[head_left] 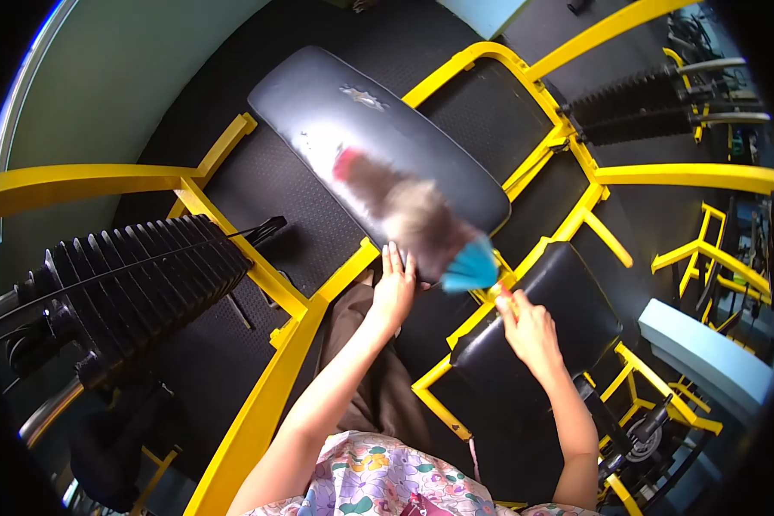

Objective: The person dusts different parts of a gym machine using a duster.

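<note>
Flowery shirt [404, 482] is closest. Right hand [533, 334] grips the duster [417, 211] by its end, so the fluff reaches over the bench [447, 155]; left hand [393, 291], fingers slightly spread, rests at the bench's edge, maybe for balance.

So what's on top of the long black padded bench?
A blurred, multicoloured fluffy duster across the bench, with the left hand at its near edge. Whatever's under the duster is covered.

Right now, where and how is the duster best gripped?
By its handle, coming from the person's right, as the right hand does. The handle looks narrow enough to close around, and the duster slants away from that hand over the bench pad. Its blurred, bushy head would probably give a poorer grip.
</note>
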{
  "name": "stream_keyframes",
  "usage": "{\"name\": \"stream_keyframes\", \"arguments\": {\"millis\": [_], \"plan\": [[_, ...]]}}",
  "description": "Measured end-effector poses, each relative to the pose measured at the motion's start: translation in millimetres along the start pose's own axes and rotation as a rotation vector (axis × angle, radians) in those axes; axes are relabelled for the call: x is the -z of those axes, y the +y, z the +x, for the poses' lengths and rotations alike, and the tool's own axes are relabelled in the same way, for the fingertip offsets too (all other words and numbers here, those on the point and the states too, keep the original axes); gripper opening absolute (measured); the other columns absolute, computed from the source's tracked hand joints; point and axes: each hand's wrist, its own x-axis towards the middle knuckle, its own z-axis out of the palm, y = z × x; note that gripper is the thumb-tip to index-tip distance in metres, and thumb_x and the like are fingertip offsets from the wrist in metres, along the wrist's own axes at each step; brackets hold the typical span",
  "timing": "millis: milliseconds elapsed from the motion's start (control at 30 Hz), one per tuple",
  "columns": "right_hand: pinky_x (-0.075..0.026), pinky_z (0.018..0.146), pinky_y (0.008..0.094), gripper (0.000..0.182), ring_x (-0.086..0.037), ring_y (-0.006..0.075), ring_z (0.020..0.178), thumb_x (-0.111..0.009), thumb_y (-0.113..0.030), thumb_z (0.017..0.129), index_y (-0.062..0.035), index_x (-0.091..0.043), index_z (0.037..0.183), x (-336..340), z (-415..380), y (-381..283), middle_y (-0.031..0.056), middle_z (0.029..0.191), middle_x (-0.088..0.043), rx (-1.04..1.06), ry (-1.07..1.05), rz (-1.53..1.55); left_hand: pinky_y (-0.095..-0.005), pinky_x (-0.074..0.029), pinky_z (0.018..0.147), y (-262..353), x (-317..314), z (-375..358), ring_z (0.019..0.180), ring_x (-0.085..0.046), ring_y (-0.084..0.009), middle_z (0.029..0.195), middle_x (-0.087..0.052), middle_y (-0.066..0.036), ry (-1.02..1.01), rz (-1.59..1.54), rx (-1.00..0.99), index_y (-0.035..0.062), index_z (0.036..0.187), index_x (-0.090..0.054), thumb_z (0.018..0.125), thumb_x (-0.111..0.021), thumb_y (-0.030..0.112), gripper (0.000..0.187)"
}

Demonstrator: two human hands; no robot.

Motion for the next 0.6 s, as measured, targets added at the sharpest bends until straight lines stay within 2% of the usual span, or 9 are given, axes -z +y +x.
{"name": "stream_keyframes", "arguments": {"millis": [33,133,167,267,300,333,400,533,600], "plan": [[-0.045,0.056,0.0485,0.038,-0.057,0.0426,0.068,-0.041,-0.036,0.090,0.0005,-0.052,0.089,3,13,-5,0.0264,0.063,-0.055,-0.074,0.010,0.067,-0.0367,-0.029,0.101,4,4,1,0.122,-0.030,-0.0419,0.125,-0.034,-0.033,0.019,0.135,0.015,0.0013,0.132,-0.027,0.074,-0.055,0.048,0.080],[-0.044,0.054,0.0492,0.040,-0.056,0.0438,0.065,-0.041,-0.035,0.090,0.0040,-0.051,0.089,-16,52,-13,0.0273,0.062,-0.054,-0.082,0.085,0.130,-0.0355,-0.035,0.097,5,12,2,0.121,-0.033,-0.0399,0.126,-0.035,-0.031,0.037,0.046,0.043,0.0031,0.134,-0.025,0.067,-0.063,0.045,0.088],[-0.044,0.054,0.0492,0.041,-0.056,0.0437,0.065,-0.042,-0.035,0.090,0.0047,-0.050,0.091,-28,58,-19,0.0277,0.062,-0.054,-0.003,0.096,0.152,-0.0354,-0.034,0.098,5,14,2,0.120,-0.035,-0.0394,0.126,-0.035,-0.030,0.049,0.058,0.047,0.0029,0.134,-0.025,0.065,-0.065,0.043,0.089],[-0.045,0.053,0.0481,0.038,-0.056,0.0425,0.061,-0.044,-0.037,0.089,0.0010,-0.050,0.087,-37,67,-56,0.0255,0.058,-0.054,0.161,-0.106,0.018,-0.0354,-0.033,0.099,2,1,-1,0.121,-0.034,-0.0387,0.126,-0.036,-0.030,-0.025,0.058,0.064,0.0042,0.133,-0.028,0.066,-0.064,0.044,0.086],[-0.046,0.054,0.0476,0.037,-0.057,0.0423,0.061,-0.044,-0.037,0.088,-0.0008,-0.051,0.084,-36,76,-67,0.0246,0.057,-0.054,0.194,-0.112,0.008,-0.0353,-0.032,0.100,-1,16,7,0.121,-0.033,-0.0385,0.127,-0.036,-0.030,-0.408,-0.220,0.131,0.0048,0.133,-0.029,0.066,-0.063,0.045,0.085],[-0.047,0.053,0.0482,0.037,-0.058,0.0406,0.061,-0.042,-0.038,0.088,-0.0026,-0.050,0.083,-35,89,-72,0.0238,0.058,-0.056,0.239,-0.107,0.002,-0.0353,-0.032,0.100,-1,20,8,0.121,-0.033,-0.0385,0.127,-0.036,-0.030,-0.399,-0.228,0.127,0.0048,0.133,-0.029,0.066,-0.063,0.045,0.085],[-0.047,0.054,0.0481,0.038,-0.058,0.0409,0.062,-0.042,-0.039,0.088,-0.0025,-0.050,0.081,-32,118,-86,0.0240,0.059,-0.056,0.216,-0.042,0.044,-0.0348,-0.032,0.100,5,22,2,0.121,-0.033,-0.0386,0.127,-0.035,-0.030,0.024,0.059,0.065,0.0048,0.133,-0.029,0.067,-0.063,0.046,0.085],[-0.048,0.060,0.0490,0.043,-0.058,0.0425,0.069,-0.038,-0.039,0.090,0.0010,-0.050,0.082,-52,180,-109,0.0264,0.067,-0.058,0.045,0.139,0.121,-0.0355,-0.034,0.099,3,23,2,0.122,-0.032,-0.0406,0.127,-0.032,-0.032,0.028,0.009,0.058,0.0042,0.133,-0.027,0.068,-0.063,0.043,0.084],[-0.048,0.061,0.0490,0.043,-0.058,0.0430,0.070,-0.039,-0.040,0.089,0.0011,-0.051,0.083,-66,192,-130,0.0267,0.067,-0.058,0.060,0.067,0.135,-0.0360,-0.035,0.098,1,25,3,0.122,-0.032,-0.0408,0.127,-0.033,-0.032,0.026,-0.010,0.062,0.0044,0.133,-0.026,0.068,-0.062,0.044,0.084]]}}
